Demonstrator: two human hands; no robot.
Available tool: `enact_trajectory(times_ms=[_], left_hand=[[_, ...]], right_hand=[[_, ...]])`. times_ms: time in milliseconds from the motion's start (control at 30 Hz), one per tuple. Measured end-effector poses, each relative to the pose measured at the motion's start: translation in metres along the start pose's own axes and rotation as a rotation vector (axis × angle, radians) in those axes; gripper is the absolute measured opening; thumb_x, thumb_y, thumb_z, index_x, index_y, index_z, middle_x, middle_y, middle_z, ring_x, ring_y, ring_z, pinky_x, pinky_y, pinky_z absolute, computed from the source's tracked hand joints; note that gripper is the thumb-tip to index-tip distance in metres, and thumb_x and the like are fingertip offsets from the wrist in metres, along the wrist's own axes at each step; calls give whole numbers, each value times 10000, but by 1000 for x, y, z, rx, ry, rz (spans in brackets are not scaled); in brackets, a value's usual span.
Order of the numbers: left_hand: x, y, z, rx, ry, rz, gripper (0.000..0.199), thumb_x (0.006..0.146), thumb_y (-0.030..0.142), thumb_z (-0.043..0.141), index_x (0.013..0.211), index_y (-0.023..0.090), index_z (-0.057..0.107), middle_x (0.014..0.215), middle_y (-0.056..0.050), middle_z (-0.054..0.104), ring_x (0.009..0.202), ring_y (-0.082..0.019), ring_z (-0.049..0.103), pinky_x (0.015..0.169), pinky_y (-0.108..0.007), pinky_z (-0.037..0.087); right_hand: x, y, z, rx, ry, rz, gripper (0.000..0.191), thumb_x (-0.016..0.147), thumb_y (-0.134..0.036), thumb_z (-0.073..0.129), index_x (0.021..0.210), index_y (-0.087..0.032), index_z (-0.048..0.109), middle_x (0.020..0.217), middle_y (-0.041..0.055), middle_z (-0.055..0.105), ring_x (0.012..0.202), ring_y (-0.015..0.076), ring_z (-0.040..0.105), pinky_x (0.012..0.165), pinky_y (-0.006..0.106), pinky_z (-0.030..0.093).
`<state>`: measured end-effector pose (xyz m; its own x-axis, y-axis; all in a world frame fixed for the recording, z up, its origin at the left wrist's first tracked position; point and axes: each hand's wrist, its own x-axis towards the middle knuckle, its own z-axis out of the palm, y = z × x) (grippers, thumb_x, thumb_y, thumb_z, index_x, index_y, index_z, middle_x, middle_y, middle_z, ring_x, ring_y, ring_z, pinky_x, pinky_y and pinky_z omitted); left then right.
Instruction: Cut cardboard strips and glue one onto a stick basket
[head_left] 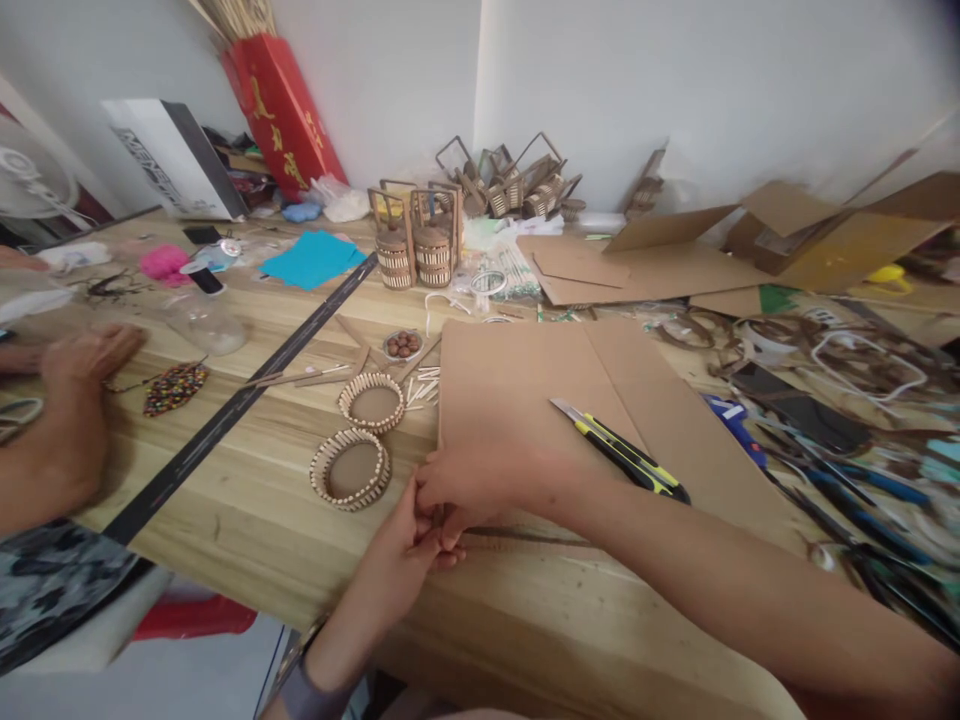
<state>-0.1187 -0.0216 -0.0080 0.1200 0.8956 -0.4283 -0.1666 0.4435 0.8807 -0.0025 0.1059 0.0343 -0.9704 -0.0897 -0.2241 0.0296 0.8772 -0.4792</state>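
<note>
My left hand (411, 535) and my right hand (472, 490) meet at the lower left corner of a flat cardboard sheet (517, 380). The fingers of both are closed and pressed together, and whatever they hold is hidden. A thin brown strip (525, 543) runs rightward from my fingers along the sheet's near edge; whether they grip it is unclear. On the sheet lies a yellow and black utility knife (626, 455) with its blade out. Just left of my hands stand two small round stick-walled baskets, a nearer one (350, 470) and a farther one (372, 403).
A small dish of brown beads (403, 345) and loose short sticks (424, 387) lie beyond the baskets. Finished lidded baskets (416, 245) stand at the back. Pliers (862, 510), a phone (799, 405) and a blue tool (735, 425) crowd the right. Another person's hand (90, 355) rests at left.
</note>
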Motion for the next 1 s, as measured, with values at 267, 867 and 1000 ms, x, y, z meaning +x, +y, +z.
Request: enact_trajectory(times_ms=[267,867,1000], left_hand=[[4,2,-8,72,-62,-45,847,695,452,787,1369,198,341,912,-19,628,715,-147,646,688,-297,542],[8,9,-23,133,-149,-64,704,659,378,816,1269,198,515,939,-31,641,712,-182,680,717,-349,566],[0,11,-22,129,-101,-166,928,653,286,776,1464,216,331,838,8,649,683,-203,697,686,-339,559]], right_hand=[[5,8,-2,182,-103,12,56,849,-202,702,860,-147,698,851,-1,717,790,143,628,720,254,460],[23,11,-3,175,-250,128,255,940,-337,614,1117,-155,639,1105,53,668,940,196,660,811,396,564],[22,12,-1,125,-198,195,244,931,-339,626,1080,-147,653,1076,36,673,921,204,664,791,380,569]])
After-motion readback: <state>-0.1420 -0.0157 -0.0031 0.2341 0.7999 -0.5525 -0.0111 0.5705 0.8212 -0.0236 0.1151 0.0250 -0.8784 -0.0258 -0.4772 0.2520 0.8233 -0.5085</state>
